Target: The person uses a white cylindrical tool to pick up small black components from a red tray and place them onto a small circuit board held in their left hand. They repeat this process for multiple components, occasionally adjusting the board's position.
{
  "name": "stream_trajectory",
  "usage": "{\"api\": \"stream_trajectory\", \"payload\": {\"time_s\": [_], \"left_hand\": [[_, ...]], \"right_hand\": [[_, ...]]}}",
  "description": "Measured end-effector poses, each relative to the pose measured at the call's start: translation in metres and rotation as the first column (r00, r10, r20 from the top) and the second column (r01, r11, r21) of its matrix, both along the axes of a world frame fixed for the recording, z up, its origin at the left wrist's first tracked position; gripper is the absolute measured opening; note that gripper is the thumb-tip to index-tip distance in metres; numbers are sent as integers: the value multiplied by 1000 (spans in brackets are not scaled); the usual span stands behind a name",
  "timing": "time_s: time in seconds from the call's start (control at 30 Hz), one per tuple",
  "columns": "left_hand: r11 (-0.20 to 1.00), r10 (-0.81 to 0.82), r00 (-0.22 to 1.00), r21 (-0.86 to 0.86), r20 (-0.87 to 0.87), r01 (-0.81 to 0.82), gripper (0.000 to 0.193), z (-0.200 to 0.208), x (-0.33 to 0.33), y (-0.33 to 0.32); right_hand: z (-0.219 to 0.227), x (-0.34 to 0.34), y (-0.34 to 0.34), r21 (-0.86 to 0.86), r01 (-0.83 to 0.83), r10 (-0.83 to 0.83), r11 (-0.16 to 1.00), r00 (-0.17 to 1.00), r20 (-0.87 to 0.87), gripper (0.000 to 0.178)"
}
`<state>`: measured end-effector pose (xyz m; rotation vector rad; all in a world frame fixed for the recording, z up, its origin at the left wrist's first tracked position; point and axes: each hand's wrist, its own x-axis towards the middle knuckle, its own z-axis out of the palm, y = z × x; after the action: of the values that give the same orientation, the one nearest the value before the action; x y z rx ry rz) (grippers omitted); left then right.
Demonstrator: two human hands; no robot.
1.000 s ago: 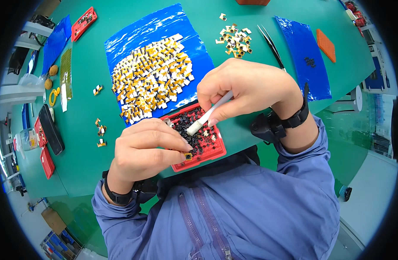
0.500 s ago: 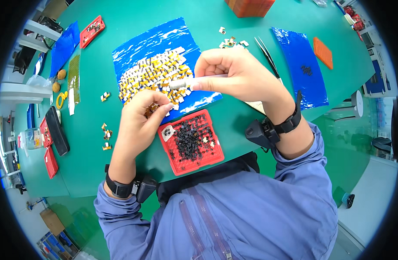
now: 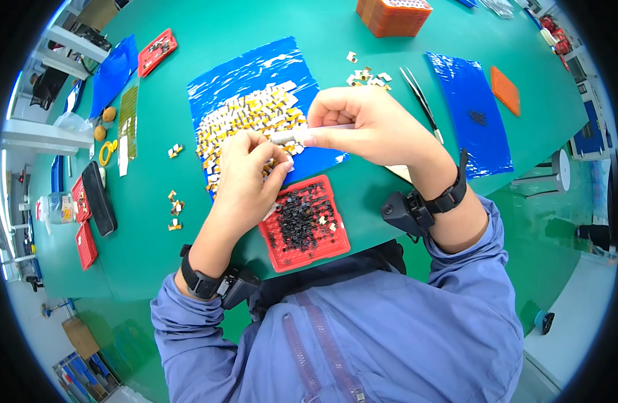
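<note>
My right hand (image 3: pixel 373 127) is closed around a slim pale stick with a rounded grey tip (image 3: pixel 282 137), which points left. Close to that tip, my left hand (image 3: pixel 245 178) has its thumb and fingers drawn together; whatever they pinch is hidden. Beneath both hands spreads a mass of small white and yellow-brown pieces (image 3: pixel 245 114) on a shiny blue sheet (image 3: pixel 245 66). Nearer to me, a red tray (image 3: pixel 314 259) contains many tiny black ring-like parts (image 3: pixel 297 218) and a few pale pieces.
Tweezers (image 3: pixel 422 101) lie right of my right hand, beside a second blue sheet (image 3: pixel 480 84) with small dark parts. Loose pieces (image 3: pixel 368 77) sit farther back, near an orange tray stack (image 3: pixel 393 19). At left are a black case (image 3: pixel 99 199) and yellow scissors (image 3: pixel 107 153).
My left hand has moved right, closer to the stick's grey tip, and now covers the tray's upper left corner. The right hand keeps its hold. The whole view has shifted slightly.
</note>
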<state>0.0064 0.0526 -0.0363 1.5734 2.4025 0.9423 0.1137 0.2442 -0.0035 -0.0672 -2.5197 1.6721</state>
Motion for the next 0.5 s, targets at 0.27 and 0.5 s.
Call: {"api": "stream_trajectory", "payload": {"time_s": [0.27,0.5], "left_hand": [[990,70,987,129,-148,-51,21,15,-8,-15],[956,290,957,-28,-19,-291,19,28,-65,-107]], "right_hand": [[-6,-1,-1,-173,2,-2,985,1000,0,21],[-4,0,-5,-114,-2,4,994,1000,18,20]]}}
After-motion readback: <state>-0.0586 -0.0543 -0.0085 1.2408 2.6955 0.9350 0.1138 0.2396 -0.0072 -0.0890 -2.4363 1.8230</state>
